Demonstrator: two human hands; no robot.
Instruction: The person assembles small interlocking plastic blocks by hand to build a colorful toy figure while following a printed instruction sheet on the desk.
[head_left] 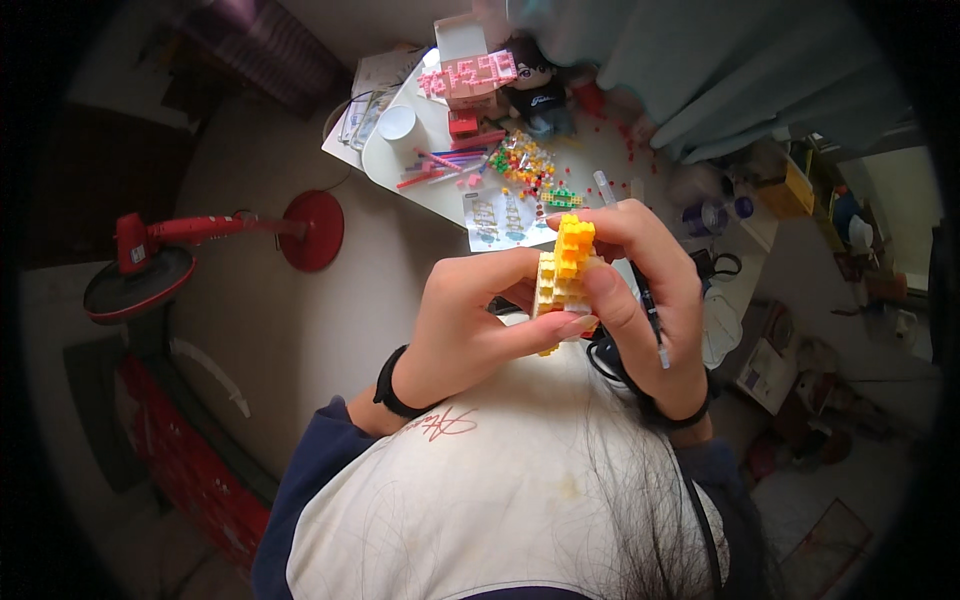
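Close in front of my chest, both hands hold a small building-brick model, bright yellow on top and cream lower down. My left hand grips its cream side, thumb along the lower edge, the other fingers partly hidden behind it. My right hand pinches the yellow part between thumb and fingers. A slim dark pen-like stick with a clear end crosses the right palm; whether the hand grips it I cannot tell. Just beyond lie a printed instruction sheet and a green-and-yellow brick piece.
The white table carries a loose pile of coloured bricks, pens, a white cup, a pink brick-built piece and a doll. A red fan stands at left; a purple-capped bottle is at right.
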